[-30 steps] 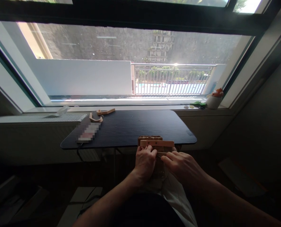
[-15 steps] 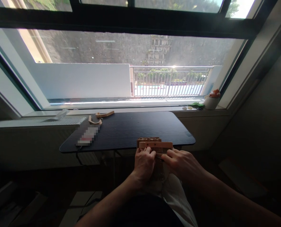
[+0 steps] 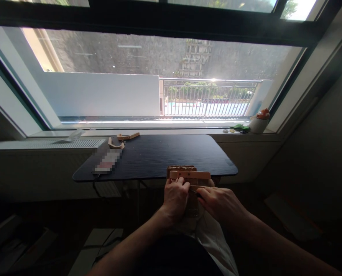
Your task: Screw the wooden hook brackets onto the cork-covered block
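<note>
A small wooden assembly (image 3: 190, 175), a light bar with holes across a darker slotted block, sits at the near edge of the dark table (image 3: 165, 153), over my lap. My left hand (image 3: 175, 199) is closed around its left side, fingers curled over the bar's end. My right hand (image 3: 217, 203) is closed in a pinch against a thin wooden strip just below the bar, on the right side. What the right fingertips grip is small and partly hidden.
Two loose curved wooden pieces (image 3: 122, 140) lie at the table's far left, beside a blurred flat item (image 3: 107, 161). A white radiator cover (image 3: 44, 143) runs left. On the windowsill stands a small white pot (image 3: 258, 122). Dark floor surrounds the table.
My hands stay on the wooden assembly with only slight finger shifts; the view dipped and rose a little.
</note>
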Demonstrator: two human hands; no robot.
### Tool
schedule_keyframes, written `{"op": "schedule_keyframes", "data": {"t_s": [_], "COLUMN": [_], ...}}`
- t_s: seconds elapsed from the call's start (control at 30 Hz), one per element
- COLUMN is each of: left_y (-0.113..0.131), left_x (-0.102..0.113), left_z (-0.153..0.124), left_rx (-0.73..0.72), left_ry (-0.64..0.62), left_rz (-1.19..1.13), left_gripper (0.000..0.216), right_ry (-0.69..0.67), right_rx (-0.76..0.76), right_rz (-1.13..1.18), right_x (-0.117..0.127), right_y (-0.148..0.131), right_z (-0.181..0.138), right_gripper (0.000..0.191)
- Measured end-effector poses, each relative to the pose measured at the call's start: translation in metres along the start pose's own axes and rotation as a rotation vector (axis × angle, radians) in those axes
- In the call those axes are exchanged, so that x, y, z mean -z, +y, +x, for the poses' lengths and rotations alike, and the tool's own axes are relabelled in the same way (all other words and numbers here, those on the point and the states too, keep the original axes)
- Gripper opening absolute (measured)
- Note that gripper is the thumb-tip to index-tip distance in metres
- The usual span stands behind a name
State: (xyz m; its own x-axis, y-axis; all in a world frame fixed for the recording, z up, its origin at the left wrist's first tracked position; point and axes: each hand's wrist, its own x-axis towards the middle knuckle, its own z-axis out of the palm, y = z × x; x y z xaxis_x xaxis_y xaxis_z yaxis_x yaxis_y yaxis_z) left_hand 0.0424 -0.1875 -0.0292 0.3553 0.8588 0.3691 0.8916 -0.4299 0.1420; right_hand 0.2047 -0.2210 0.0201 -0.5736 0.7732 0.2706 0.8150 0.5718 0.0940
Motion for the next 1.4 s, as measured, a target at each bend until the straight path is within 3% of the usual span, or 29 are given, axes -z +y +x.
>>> {"op": "schedule_keyframes", "data": {"t_s": [0.3, 0.57, 0.77, 1.0, 1.3, 1.4], "left_y": [0.0, -0.011, -0.007, -0.006, -0.005, -0.007], "left_x": [0.001, 0.008, 0.006, 0.005, 0.01, 0.01], "left_z": [0.0, 0.002, 0.001, 0.003, 0.008, 0.008], "left_rx": [-0.01, -0.107, -0.069, -0.035, -0.077, -0.097], "left_ry": [-0.015, -0.113, -0.056, -0.049, -0.171, -0.142], "left_rz": [0.012, -0.027, 0.002, 0.022, 0.043, 0.04], "left_gripper": [0.012, 0.01, 0.01, 0.016, 0.018, 0.018], "right_ry": [0.086, 0.07, 0.078, 0.032, -0.014, -0.051], "right_rx": [0.146, 0.09, 0.08, 0.049, -0.09, -0.094], "right_rz": [-0.208, -0.195, -0.251, -0.201, -0.061, -0.089], "right_x": [-0.004, -0.012, -0.01, -0.008, -0.007, 0.0], "right_y": [0.0, -0.012, -0.028, -0.024, -0.017, -0.016], "right_z": [0.005, -0.001, 0.001, 0.002, 0.002, 0.004], "right_gripper": [0.013, 0.016, 0.017, 0.017, 0.009, 0.005]}}
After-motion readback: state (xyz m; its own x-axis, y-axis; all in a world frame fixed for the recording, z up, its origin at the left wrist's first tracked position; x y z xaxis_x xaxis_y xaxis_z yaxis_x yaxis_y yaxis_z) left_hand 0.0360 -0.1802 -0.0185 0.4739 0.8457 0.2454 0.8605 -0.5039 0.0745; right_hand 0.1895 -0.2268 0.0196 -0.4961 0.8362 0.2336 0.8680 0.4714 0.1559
